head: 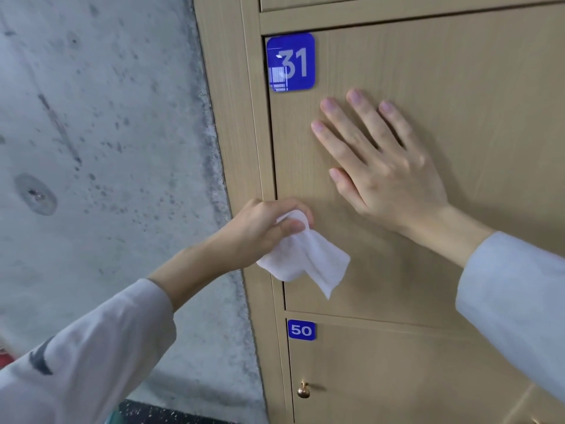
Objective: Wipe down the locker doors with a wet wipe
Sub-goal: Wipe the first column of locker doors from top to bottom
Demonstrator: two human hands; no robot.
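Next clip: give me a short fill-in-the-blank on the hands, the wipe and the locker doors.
1. The white wet wipe is pinched in the ____ hand.
2. The right hand lies flat with fingers spread on the door numbered ____.
3. The door below carries a blue plate reading ____.
4. The small round knob on that lower door is ____ in colour.

Missing words: left; 31; 50; gold

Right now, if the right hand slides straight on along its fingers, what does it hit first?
Probably the blue 31 number plate. The right hand lies flat on the locker door, fingers pointing up-left; only bare door lies between.
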